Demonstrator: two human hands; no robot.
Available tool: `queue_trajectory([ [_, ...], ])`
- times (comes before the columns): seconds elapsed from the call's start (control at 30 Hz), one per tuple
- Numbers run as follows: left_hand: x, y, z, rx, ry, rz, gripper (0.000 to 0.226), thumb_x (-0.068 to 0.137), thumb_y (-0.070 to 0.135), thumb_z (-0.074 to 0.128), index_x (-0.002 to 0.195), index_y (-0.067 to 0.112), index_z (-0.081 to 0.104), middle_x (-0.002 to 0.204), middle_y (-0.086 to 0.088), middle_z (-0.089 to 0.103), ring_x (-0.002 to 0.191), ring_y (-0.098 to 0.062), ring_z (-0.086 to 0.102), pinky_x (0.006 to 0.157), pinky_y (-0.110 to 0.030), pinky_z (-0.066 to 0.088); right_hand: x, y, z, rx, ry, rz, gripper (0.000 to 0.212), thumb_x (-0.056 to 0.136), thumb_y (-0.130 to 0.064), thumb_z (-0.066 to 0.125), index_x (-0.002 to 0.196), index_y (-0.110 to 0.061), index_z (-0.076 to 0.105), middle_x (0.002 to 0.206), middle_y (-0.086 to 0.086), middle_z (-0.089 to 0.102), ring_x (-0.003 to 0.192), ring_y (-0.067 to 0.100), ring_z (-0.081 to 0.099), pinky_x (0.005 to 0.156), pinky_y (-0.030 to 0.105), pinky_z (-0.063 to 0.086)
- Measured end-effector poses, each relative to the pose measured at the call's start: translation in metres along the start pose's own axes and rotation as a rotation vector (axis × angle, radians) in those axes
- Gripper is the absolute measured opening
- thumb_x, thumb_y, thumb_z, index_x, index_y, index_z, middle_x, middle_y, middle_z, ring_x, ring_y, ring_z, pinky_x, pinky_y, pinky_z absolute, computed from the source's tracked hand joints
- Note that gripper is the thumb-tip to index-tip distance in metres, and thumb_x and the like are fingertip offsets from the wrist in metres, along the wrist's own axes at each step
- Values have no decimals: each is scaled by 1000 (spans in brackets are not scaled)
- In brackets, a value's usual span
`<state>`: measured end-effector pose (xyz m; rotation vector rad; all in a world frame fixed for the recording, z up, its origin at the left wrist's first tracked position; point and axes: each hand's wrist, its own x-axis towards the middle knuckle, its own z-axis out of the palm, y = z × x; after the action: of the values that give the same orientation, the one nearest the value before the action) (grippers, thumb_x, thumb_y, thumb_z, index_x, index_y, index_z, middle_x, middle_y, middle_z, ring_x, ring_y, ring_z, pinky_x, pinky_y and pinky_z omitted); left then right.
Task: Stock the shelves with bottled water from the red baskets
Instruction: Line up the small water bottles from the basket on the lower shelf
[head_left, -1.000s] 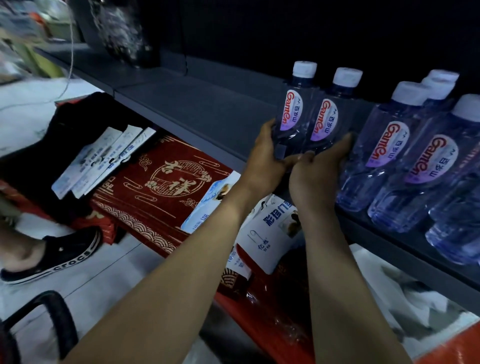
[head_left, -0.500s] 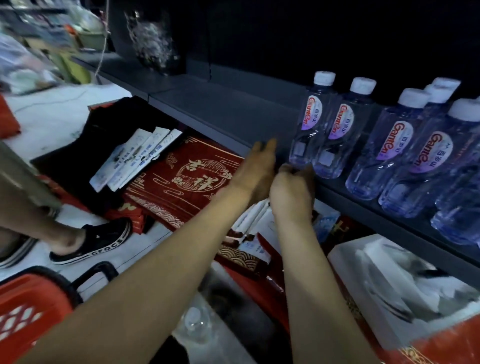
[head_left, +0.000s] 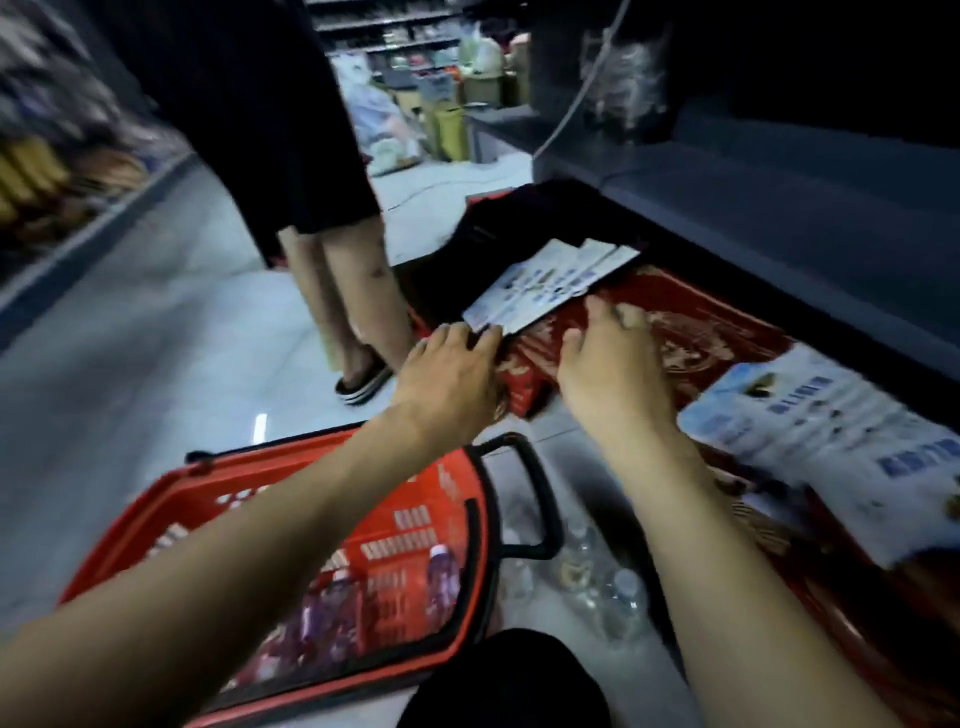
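Observation:
A red basket (head_left: 218, 499) with black handles sits on the floor at lower left, with bottled water (head_left: 441, 571) lying inside it. Several clear bottles (head_left: 618, 597) lie on the floor just right of the basket. My left hand (head_left: 449, 374) hovers above the basket's far rim, fingers apart and holding nothing. My right hand (head_left: 608, 364) is beside it over the red boxes, also empty with fingers spread. The dark grey shelf (head_left: 769, 208) runs along the right; the bottles stocked on it are out of view.
Red patterned boxes (head_left: 691, 322) and white leaflets (head_left: 550, 283) fill the bottom level under the shelf. A person in black shorts and slippers (head_left: 343, 291) stands close beyond the basket. More shelving lines the aisle on the left.
Both hands let go of the two bottles on the shelf and drew back left and down. My view swung left from the shelf to the basket on the floor.

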<state>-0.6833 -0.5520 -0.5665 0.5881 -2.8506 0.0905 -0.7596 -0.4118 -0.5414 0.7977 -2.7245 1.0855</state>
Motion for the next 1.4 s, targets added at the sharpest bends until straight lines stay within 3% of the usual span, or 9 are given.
queue_trajectory([
  [0.2,-81,-139,9,30,-126,-207,56,92,35,51,144,21,34,129,-15,50,115,-40,52,90,-46,45,-39,-69,71,-145,-395,-283,42,97,-25,49,139,-20,49,138,14,43,126,35,49,103,44,45],
  [0.37,-130,-220,57,30,-398,-367,61,92,37,51,147,20,30,132,-15,51,119,-36,53,89,-43,48,-42,-107,128,-315,-633,-268,45,93,-20,50,137,-16,49,135,17,46,122,38,52,99,44,48],
  [0.63,-189,-277,177,-305,-859,-523,46,93,39,49,125,7,55,129,-21,60,117,-36,58,93,-37,47,-83,-146,280,-360,-1042,-183,34,92,-18,51,122,-6,64,130,17,61,117,32,60,89,30,48],
  [0.77,-210,-286,213,-439,-907,-625,64,87,63,38,128,16,56,135,-15,56,116,-33,59,95,-34,48,-119,-126,348,-291,-1230,-4,32,94,-22,52,120,-6,64,121,16,64,107,31,62,77,27,45],
  [0.87,-222,-287,233,-541,-904,-647,44,96,30,54,136,13,49,137,-17,50,123,-32,51,98,-29,42,-145,-102,381,-268,-1316,55,33,94,-20,47,121,-12,65,124,14,64,109,30,62,88,29,49],
  [0.97,-238,-288,253,-720,-879,-838,50,86,17,66,132,15,46,130,-16,55,118,-33,55,100,-38,47,-165,-78,400,-340,-1444,38,44,96,-15,43,138,-12,53,142,14,53,121,30,57,98,30,48],
  [1.1,-257,-297,287,-704,-871,-990,46,83,32,71,122,13,57,114,-10,66,99,-26,64,82,-36,54,-167,-65,419,-362,-1626,31,52,99,-13,42,151,-10,35,152,14,41,102,22,59,72,20,49],
  [1.2,-253,-292,293,-806,-814,-1057,28,80,23,73,104,12,63,102,-11,69,93,-27,67,83,-41,58,-161,-57,432,-280,-1629,93,61,101,-19,46,157,-17,21,161,10,26,134,25,45,101,22,40],
  [1.4,-259,-284,308,-910,-756,-1143,37,77,28,76,109,16,63,106,-10,70,96,-25,67,82,-39,57,-178,-31,444,-122,-1663,265,46,95,-23,59,139,-18,47,140,2,51,122,17,52,96,23,40],
])
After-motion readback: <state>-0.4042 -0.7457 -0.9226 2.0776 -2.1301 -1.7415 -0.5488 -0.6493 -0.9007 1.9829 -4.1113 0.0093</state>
